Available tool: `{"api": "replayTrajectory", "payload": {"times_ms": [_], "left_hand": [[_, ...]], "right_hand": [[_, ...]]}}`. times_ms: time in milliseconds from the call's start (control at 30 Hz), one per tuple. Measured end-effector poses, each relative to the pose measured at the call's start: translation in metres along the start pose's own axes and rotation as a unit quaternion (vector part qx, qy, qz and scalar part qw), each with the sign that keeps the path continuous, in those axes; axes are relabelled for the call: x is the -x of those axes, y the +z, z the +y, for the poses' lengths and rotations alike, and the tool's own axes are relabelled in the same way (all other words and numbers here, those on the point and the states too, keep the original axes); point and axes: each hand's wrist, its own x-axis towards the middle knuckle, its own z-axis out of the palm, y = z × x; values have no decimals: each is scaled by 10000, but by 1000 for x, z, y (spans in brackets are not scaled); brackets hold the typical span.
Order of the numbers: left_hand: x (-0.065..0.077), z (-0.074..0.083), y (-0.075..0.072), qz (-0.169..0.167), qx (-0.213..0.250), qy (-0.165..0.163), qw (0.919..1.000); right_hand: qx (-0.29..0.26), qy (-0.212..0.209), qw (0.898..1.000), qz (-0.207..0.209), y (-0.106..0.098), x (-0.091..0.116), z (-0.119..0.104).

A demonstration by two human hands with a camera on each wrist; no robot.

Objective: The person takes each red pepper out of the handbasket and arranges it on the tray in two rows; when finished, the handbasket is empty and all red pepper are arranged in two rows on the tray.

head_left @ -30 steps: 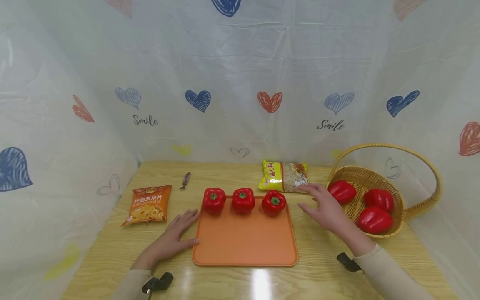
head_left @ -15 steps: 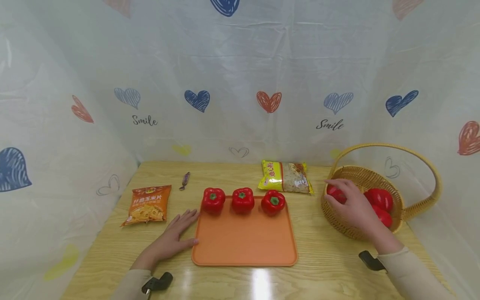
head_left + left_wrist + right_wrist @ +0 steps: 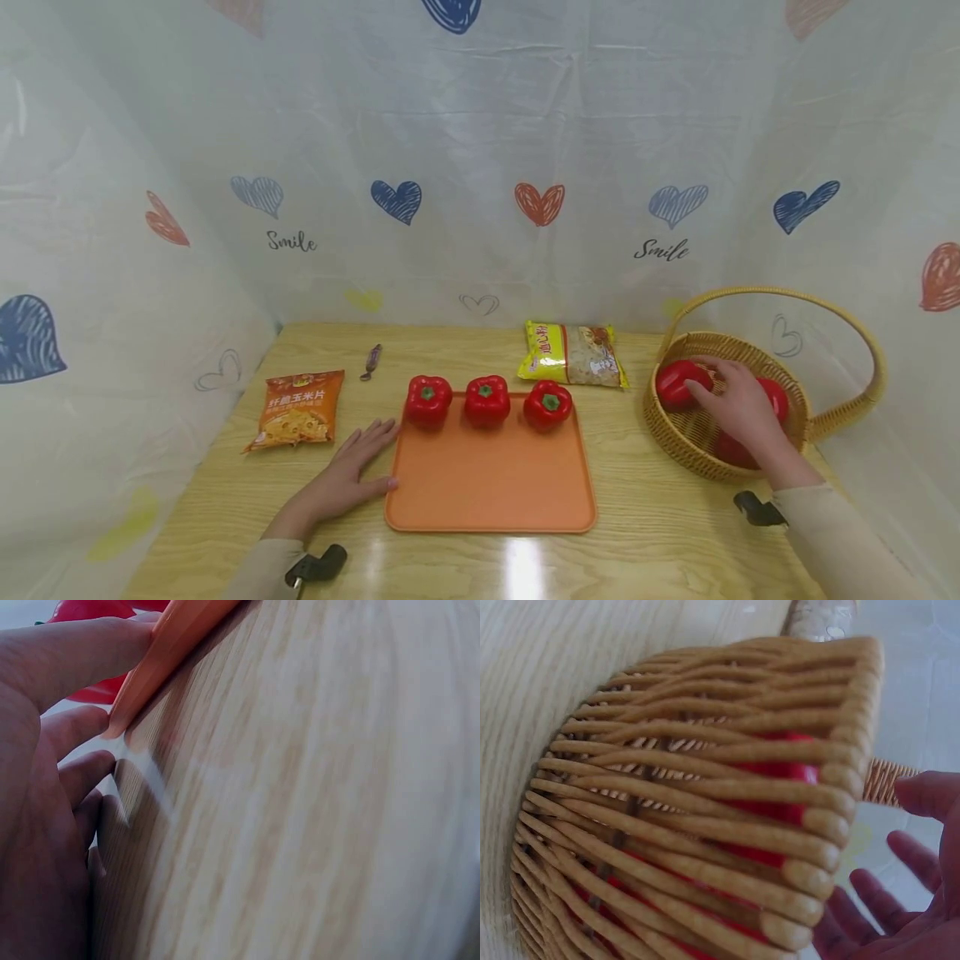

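In the head view, my left hand [image 3: 345, 473] lies beside the orange tray [image 3: 491, 492], fingers stretched out and thumb at its left rim. The left wrist view shows the thumb and fingers along the tray's edge [image 3: 176, 652]. My right hand [image 3: 738, 404] is over the wicker basket [image 3: 675, 442], its fingertips by a red bell pepper [image 3: 678, 383] at the basket's left side. From the right wrist, the fingers [image 3: 885, 900] appear spread and loosely bent above the rim, holding nothing visible. Two other red peppers [image 3: 774, 398] are partly hidden by this hand.
Three red bell peppers [image 3: 487, 402] stand in a row along the tray's far edge. A yellow food packet [image 3: 573, 354] lies behind them. To the left are an orange snack bag [image 3: 298, 408] and a small wrapped candy [image 3: 371, 362]. The basket's tall handle [image 3: 780, 292] arches upward.
My right hand has moved right, from beside the yellow packet to over the basket, now a little further in, by the left pepper. The left hand and tray stay put.
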Motion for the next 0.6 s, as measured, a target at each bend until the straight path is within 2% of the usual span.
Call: {"api": "replayTrajectory", "payload": {"times_ms": [167, 367, 600], "left_hand": [[0, -1, -1, -92, 78, -137, 9998], [0, -2, -1, -134, 78, -202, 9997], [1, -2, -1, -143, 96, -202, 9996]], "right_hand": [[-82, 402, 9987, -296, -4, -7, 8], [-377, 897, 9914, -870, -8, -14, 13], [-542, 943, 9860, -1266, -7, -20, 14]]}}
